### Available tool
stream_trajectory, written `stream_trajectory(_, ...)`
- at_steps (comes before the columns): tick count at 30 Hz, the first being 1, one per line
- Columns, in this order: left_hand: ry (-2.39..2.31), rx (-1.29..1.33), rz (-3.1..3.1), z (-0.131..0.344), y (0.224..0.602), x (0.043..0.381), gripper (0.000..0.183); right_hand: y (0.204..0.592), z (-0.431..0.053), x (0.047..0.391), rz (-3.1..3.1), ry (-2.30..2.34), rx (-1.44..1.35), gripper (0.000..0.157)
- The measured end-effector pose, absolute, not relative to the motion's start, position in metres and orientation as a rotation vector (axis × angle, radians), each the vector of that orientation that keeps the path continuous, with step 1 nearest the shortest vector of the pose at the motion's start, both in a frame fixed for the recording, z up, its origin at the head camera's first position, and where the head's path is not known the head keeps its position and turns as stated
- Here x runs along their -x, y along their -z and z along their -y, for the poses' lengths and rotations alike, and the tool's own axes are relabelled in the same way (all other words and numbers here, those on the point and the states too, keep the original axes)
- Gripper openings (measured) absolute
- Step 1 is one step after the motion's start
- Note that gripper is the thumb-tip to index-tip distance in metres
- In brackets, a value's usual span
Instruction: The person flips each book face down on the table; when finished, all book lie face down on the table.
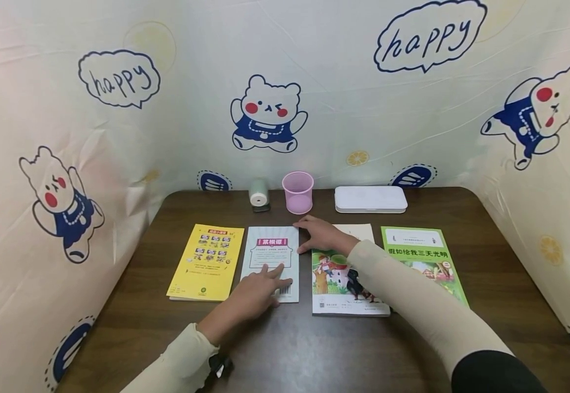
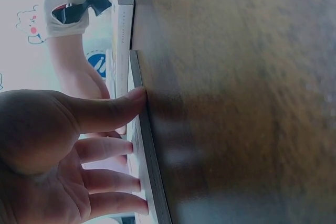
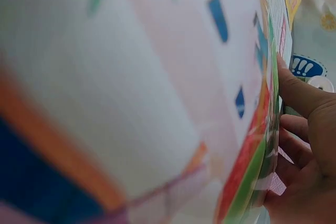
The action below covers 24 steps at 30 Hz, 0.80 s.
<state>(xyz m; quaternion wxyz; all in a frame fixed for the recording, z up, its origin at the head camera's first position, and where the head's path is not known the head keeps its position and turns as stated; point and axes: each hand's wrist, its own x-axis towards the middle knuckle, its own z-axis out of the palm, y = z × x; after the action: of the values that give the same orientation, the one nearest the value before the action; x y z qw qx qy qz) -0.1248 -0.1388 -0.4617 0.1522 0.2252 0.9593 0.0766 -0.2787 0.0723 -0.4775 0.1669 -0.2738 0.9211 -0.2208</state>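
Note:
Flat on the table lies a pale blue book (image 1: 260, 251) with a pink title block. My left hand (image 1: 259, 292) rests on its lower part, fingers spread over the cover. In the left wrist view the left thumb (image 2: 118, 111) touches the book's near edge. At the book's far right corner is my right hand (image 1: 325, 236), fingertips right at the side edge. The right forearm passes over a picture-cover book (image 1: 334, 303), hiding part of it; this cover fills much of the right wrist view.
A yellow book (image 1: 208, 262) lies to the left and a green book (image 1: 412, 240) to the right. Along the back stand a pale green bottle-like object (image 1: 258, 194), a pink cup (image 1: 298, 194) and a white case (image 1: 370, 199). A printed curtain (image 1: 191, 120) surrounds the table.

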Motion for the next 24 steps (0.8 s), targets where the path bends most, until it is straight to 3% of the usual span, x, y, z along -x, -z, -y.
stream_trajectory(24,-0.22,-0.631,-2.772,0.138,0.461,0.123,0.056,0.48,-0.133,0.281,-2.68,0.623,0.826,0.082)
